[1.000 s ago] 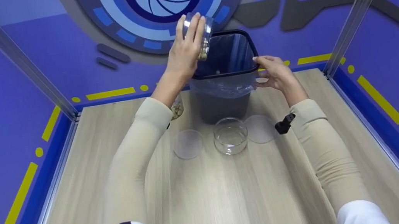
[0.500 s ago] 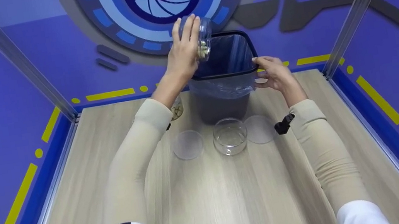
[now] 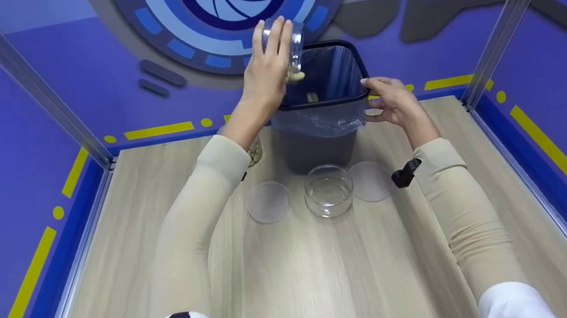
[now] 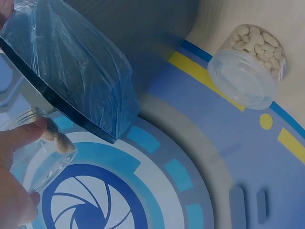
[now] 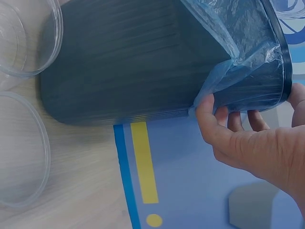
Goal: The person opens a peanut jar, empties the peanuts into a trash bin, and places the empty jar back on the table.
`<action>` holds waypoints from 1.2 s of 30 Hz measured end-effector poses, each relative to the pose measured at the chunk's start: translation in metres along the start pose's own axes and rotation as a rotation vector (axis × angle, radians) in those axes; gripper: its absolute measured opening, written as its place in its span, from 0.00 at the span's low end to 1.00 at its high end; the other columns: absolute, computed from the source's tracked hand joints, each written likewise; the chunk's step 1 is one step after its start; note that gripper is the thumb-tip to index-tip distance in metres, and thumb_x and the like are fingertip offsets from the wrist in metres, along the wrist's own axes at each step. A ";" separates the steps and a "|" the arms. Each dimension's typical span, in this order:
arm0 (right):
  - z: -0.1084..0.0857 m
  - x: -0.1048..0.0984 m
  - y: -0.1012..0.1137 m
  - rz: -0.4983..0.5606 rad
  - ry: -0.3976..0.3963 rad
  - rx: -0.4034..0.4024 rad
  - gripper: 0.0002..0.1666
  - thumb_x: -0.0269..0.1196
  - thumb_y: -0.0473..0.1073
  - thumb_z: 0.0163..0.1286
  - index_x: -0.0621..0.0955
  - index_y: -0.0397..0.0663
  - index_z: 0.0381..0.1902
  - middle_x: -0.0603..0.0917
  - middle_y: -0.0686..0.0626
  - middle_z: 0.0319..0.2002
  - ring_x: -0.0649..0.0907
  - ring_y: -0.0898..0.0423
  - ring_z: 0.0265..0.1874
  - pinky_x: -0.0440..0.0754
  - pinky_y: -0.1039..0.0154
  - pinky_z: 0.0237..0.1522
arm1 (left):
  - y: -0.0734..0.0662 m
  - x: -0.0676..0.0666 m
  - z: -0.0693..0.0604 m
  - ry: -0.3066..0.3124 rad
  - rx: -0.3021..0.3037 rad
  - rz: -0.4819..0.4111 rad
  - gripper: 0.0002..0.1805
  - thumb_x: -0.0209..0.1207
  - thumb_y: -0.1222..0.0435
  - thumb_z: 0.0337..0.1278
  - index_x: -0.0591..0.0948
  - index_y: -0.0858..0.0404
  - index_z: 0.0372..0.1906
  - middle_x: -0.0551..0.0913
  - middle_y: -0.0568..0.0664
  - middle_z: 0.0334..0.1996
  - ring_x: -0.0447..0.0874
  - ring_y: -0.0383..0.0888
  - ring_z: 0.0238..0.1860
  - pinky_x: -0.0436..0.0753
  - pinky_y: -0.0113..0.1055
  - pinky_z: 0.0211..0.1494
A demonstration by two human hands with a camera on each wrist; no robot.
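Observation:
My left hand (image 3: 267, 72) grips a clear plastic jar (image 3: 297, 49), tipped with its mouth down over the bin's opening. Pale nut-like pieces (image 3: 296, 76) lie at the mouth of this jar; in the left wrist view a few pieces (image 4: 59, 140) show inside it. A blurred pale piece (image 3: 312, 98) is visible within the bin. The dark trash bin (image 3: 318, 146) stands upright, lined with a clear bluish bag (image 3: 320, 122) folded over its rim. At the rim's right corner, my right hand (image 3: 395, 102) holds on, thumb on top and fingers below against the bag.
A lidded jar (image 4: 257, 47) of similar pale pieces stands left of the bin, partly behind my left arm. In front of the bin sit an open clear jar (image 3: 329, 197) and two flat translucent lids (image 3: 269, 202) (image 3: 371, 181). A patterned wall (image 3: 154, 110) rises behind the table.
The left hand's jar has tilted slightly back and forth. Pieces have slid down to its mouth, and a pale blurred piece now shows in the bin. The right hand stays on the rim.

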State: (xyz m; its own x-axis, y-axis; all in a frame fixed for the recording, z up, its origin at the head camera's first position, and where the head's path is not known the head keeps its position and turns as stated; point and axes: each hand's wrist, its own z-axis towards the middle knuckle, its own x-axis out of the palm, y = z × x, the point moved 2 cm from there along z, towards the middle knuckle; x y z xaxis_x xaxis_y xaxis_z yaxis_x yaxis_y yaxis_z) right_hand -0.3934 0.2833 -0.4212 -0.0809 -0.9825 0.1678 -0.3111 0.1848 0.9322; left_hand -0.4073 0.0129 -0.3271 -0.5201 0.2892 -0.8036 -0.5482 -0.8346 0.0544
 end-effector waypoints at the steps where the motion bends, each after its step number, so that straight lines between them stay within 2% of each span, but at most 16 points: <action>1: 0.000 0.000 0.000 0.000 0.001 -0.001 0.29 0.61 0.50 0.74 0.70 0.44 0.67 0.70 0.45 0.61 0.77 0.48 0.54 0.76 0.42 0.60 | 0.001 0.000 0.000 -0.004 -0.005 -0.021 0.46 0.56 0.82 0.56 0.54 0.63 0.81 0.55 0.55 0.80 0.47 0.61 0.79 0.85 0.37 0.56; 4: 0.001 0.000 0.000 0.000 0.007 0.001 0.31 0.61 0.50 0.75 0.69 0.44 0.69 0.69 0.46 0.62 0.75 0.48 0.57 0.75 0.42 0.61 | 0.003 -0.001 -0.002 -0.029 0.007 -0.068 0.47 0.56 0.82 0.56 0.54 0.62 0.81 0.55 0.55 0.80 0.46 0.60 0.79 0.86 0.37 0.51; 8: 0.002 0.000 -0.001 0.012 0.005 0.008 0.29 0.61 0.49 0.75 0.69 0.44 0.68 0.69 0.46 0.61 0.74 0.47 0.60 0.74 0.40 0.63 | 0.009 0.001 -0.004 -0.051 0.074 -0.055 0.45 0.53 0.83 0.57 0.55 0.62 0.81 0.56 0.55 0.80 0.46 0.61 0.79 0.85 0.36 0.55; 14: 0.001 0.001 -0.001 0.014 0.009 0.006 0.27 0.61 0.50 0.75 0.70 0.45 0.65 0.70 0.46 0.59 0.77 0.47 0.56 0.74 0.41 0.62 | 0.021 0.003 -0.008 -0.092 0.059 -0.117 0.48 0.53 0.84 0.53 0.55 0.62 0.81 0.54 0.53 0.80 0.44 0.58 0.80 0.86 0.35 0.46; 19: 0.000 0.002 -0.001 0.010 -0.003 0.002 0.26 0.62 0.51 0.74 0.71 0.45 0.63 0.71 0.46 0.58 0.78 0.49 0.46 0.75 0.41 0.61 | 0.024 0.006 -0.010 -0.142 0.157 0.025 0.42 0.48 0.84 0.56 0.58 0.65 0.79 0.59 0.57 0.78 0.51 0.63 0.78 0.85 0.36 0.55; 22: 0.000 0.004 0.000 0.011 -0.004 0.000 0.26 0.62 0.51 0.74 0.71 0.45 0.63 0.71 0.45 0.61 0.78 0.50 0.44 0.74 0.40 0.62 | 0.026 0.006 -0.010 -0.179 0.158 0.088 0.42 0.45 0.84 0.56 0.60 0.65 0.79 0.61 0.58 0.77 0.54 0.65 0.76 0.84 0.36 0.57; 24: 0.001 0.005 0.000 0.018 0.003 0.001 0.26 0.62 0.51 0.74 0.71 0.45 0.63 0.70 0.45 0.62 0.78 0.50 0.47 0.74 0.40 0.63 | 0.028 0.006 -0.010 -0.190 0.139 0.104 0.41 0.45 0.85 0.57 0.60 0.65 0.79 0.61 0.58 0.77 0.55 0.65 0.76 0.84 0.36 0.57; 26: 0.001 0.005 0.001 0.022 0.005 0.005 0.26 0.62 0.50 0.74 0.72 0.45 0.63 0.71 0.45 0.62 0.78 0.49 0.49 0.74 0.40 0.63 | 0.029 0.005 -0.010 -0.187 0.111 0.075 0.42 0.46 0.84 0.56 0.59 0.65 0.79 0.60 0.57 0.78 0.54 0.65 0.77 0.85 0.37 0.56; 28: 0.001 0.004 0.000 0.027 -0.002 0.010 0.26 0.62 0.50 0.74 0.72 0.45 0.63 0.71 0.45 0.62 0.78 0.48 0.51 0.73 0.40 0.63 | 0.029 0.003 -0.009 -0.155 0.083 0.048 0.42 0.48 0.83 0.56 0.58 0.65 0.79 0.59 0.58 0.78 0.52 0.65 0.77 0.85 0.38 0.56; 29: 0.001 0.004 0.000 0.027 -0.004 0.012 0.26 0.62 0.50 0.74 0.71 0.45 0.64 0.70 0.45 0.62 0.78 0.48 0.52 0.73 0.40 0.63 | 0.028 0.002 -0.008 -0.124 0.045 0.016 0.43 0.51 0.82 0.57 0.57 0.64 0.80 0.58 0.57 0.79 0.51 0.64 0.78 0.84 0.38 0.57; 32: 0.001 0.003 -0.001 0.025 -0.013 0.024 0.28 0.62 0.50 0.74 0.71 0.44 0.65 0.71 0.45 0.59 0.78 0.47 0.52 0.74 0.41 0.63 | 0.025 -0.001 -0.007 -0.012 -0.138 -0.140 0.52 0.67 0.72 0.57 0.51 0.62 0.82 0.52 0.54 0.81 0.45 0.60 0.80 0.82 0.36 0.61; 33: 0.001 0.002 0.000 0.024 -0.015 0.028 0.27 0.62 0.50 0.74 0.71 0.45 0.65 0.72 0.46 0.58 0.78 0.47 0.51 0.74 0.41 0.63 | 0.023 -0.003 -0.006 0.010 -0.189 -0.175 0.56 0.70 0.71 0.53 0.49 0.61 0.82 0.51 0.53 0.81 0.43 0.59 0.80 0.82 0.36 0.60; 34: 0.000 0.002 0.000 0.023 -0.016 0.031 0.27 0.62 0.50 0.74 0.71 0.46 0.65 0.72 0.46 0.58 0.78 0.47 0.51 0.74 0.42 0.63 | 0.022 -0.003 -0.006 0.018 -0.213 -0.188 0.58 0.72 0.70 0.52 0.48 0.61 0.82 0.50 0.53 0.81 0.43 0.59 0.80 0.83 0.35 0.59; 35: 0.000 0.002 0.001 0.023 -0.016 0.034 0.27 0.63 0.51 0.74 0.71 0.46 0.65 0.72 0.46 0.57 0.78 0.47 0.52 0.74 0.42 0.63 | 0.021 -0.004 -0.005 0.019 -0.212 -0.177 0.57 0.72 0.69 0.53 0.48 0.61 0.82 0.50 0.54 0.81 0.43 0.59 0.80 0.83 0.35 0.60; 36: 0.000 0.002 0.001 0.025 -0.017 0.037 0.27 0.63 0.51 0.73 0.71 0.47 0.64 0.72 0.47 0.57 0.78 0.47 0.51 0.74 0.42 0.63 | 0.020 -0.004 -0.005 0.007 -0.180 -0.140 0.53 0.69 0.71 0.56 0.50 0.62 0.82 0.52 0.55 0.81 0.45 0.60 0.80 0.82 0.36 0.61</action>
State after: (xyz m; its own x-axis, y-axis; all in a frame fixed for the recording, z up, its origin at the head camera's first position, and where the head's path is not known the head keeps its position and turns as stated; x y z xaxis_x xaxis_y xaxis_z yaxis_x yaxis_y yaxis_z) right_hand -0.3941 0.2819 -0.4202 -0.1052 -0.9771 0.1847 -0.3438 0.2100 0.9153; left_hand -0.4131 -0.0068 -0.3260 -0.4424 0.4056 -0.7999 -0.4884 -0.8570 -0.1644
